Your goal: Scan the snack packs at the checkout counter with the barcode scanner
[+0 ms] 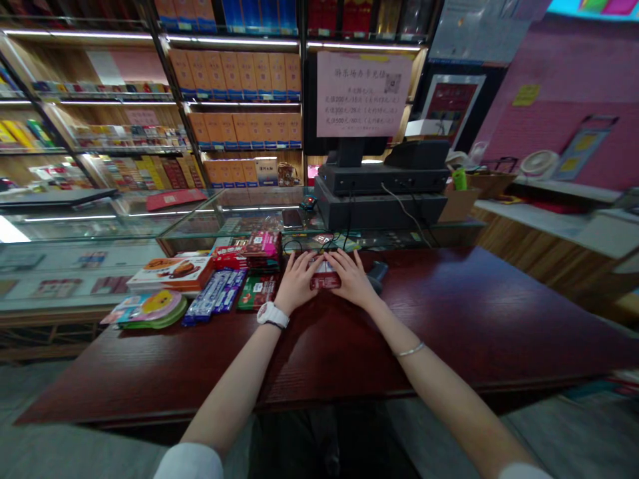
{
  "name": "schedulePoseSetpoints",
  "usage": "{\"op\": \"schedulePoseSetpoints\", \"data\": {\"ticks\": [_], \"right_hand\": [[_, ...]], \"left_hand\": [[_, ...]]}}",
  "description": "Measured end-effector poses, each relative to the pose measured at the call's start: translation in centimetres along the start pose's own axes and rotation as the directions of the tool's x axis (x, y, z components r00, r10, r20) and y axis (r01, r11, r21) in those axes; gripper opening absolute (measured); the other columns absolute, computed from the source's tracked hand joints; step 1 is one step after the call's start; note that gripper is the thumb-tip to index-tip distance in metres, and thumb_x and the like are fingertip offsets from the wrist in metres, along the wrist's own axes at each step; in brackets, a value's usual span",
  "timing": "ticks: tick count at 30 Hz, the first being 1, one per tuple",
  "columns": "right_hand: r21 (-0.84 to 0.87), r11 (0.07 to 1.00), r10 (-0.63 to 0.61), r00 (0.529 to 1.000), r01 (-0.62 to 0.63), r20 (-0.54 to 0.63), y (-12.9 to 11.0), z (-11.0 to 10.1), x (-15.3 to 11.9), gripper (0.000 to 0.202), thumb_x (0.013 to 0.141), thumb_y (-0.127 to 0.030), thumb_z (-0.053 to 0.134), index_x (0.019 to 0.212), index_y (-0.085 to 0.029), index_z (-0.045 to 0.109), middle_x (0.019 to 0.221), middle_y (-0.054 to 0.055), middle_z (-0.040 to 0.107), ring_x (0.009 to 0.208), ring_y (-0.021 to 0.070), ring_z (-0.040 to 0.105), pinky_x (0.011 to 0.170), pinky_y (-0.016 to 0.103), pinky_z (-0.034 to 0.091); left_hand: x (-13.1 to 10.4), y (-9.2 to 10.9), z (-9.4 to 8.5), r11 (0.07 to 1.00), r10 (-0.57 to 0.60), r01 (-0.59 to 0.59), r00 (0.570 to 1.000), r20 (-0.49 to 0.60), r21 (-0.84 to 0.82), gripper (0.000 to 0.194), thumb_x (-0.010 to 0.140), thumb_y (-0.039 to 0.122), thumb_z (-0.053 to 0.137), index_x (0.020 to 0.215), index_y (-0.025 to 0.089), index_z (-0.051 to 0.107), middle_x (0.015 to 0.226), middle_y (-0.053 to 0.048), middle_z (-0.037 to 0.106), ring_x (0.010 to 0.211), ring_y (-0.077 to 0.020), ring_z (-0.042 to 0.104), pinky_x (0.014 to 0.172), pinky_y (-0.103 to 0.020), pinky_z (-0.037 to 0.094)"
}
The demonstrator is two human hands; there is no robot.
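Your left hand (298,278) and right hand (350,277) cover the ends of a red packet (325,282); whether either clamps it, I cannot tell. The right partly hides a dark device (378,271).

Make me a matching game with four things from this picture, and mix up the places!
Things:
1. White watch
2. Thin bangle
3. Dark red pack
4. Printed sheet

Places:
A. Between the left hand and the right hand
B. On the black monitor
C. Around the left arm
D. Around the right arm

Right pairs: 1-C, 2-D, 3-A, 4-B
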State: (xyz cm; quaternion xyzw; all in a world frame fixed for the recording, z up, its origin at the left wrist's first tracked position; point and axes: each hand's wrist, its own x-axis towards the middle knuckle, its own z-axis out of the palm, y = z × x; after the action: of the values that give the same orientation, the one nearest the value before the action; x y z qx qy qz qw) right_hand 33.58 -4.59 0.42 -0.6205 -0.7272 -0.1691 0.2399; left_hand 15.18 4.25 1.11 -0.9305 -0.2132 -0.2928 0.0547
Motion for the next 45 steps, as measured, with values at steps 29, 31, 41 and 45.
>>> {"op": "schedulePoseSetpoints", "data": {"ticks": [29,31,41,45], "right_hand": [[0.015,0.999,-0.044,0.998,0.043,0.052,9.0,-3.0,-6.4,0.047,0.101,-0.031,0.035,0.147,-0.023,0.04,0.151,0.008,0.046,0.142,0.0229,0.038,0.116,0.05,0.034],[0.058,0.998,0.004,0.999,-0.007,0.048,10.5,-2.7,-7.3,0.045,0.101,-0.029,0.035,0.143,-0.022,0.046,0.149,0.008,0.048,0.141,0.0231,0.04,0.115,0.049,0.038],[0.172,0.983,0.046,0.994,-0.064,0.103,12.5,-0.8,-8.8,0.07,0.077,0.002,0.039,0.141,-0.023,0.049,0.149,0.007,0.048,0.14,0.0206,0.041,0.118,0.049,0.034],[0.159,0.985,0.048,0.991,-0.068,0.125,11.8,-0.8,-9.0,0.063,0.084,-0.008,0.046,0.145,-0.021,0.043,0.15,0.011,0.046,0.14,0.023,0.041,0.117,0.051,0.035]], "left_hand": [[0.0,-1.0,1.1,1.0,-0.02,0.021,0.998,-0.059,0.011,0.058,0.072,0.027,0.068,0.129,0.022,0.056,0.141,-0.013,0.052,0.132,-0.0318,0.047,0.121,-0.058,0.014],[-0.1,-1.1,1.3,1.0,-0.015,0.016,0.998,-0.058,0.017,0.058,0.072,0.027,0.068,0.129,0.021,0.057,0.141,-0.014,0.051,0.133,-0.0312,0.046,0.122,-0.056,0.013],[-0.3,-1.1,1.6,0.999,-0.03,0.031,0.998,-0.058,0.02,0.054,0.074,0.028,0.066,0.127,0.021,0.058,0.141,-0.014,0.051,0.132,-0.0309,0.047,0.122,-0.057,0.013],[-0.3,-1.0,1.6,0.999,-0.03,0.032,0.997,-0.065,0.019,0.052,0.075,0.028,0.065,0.126,0.021,0.058,0.141,-0.014,0.051,0.133,-0.031,0.046,0.121,-0.056,0.015]]}}
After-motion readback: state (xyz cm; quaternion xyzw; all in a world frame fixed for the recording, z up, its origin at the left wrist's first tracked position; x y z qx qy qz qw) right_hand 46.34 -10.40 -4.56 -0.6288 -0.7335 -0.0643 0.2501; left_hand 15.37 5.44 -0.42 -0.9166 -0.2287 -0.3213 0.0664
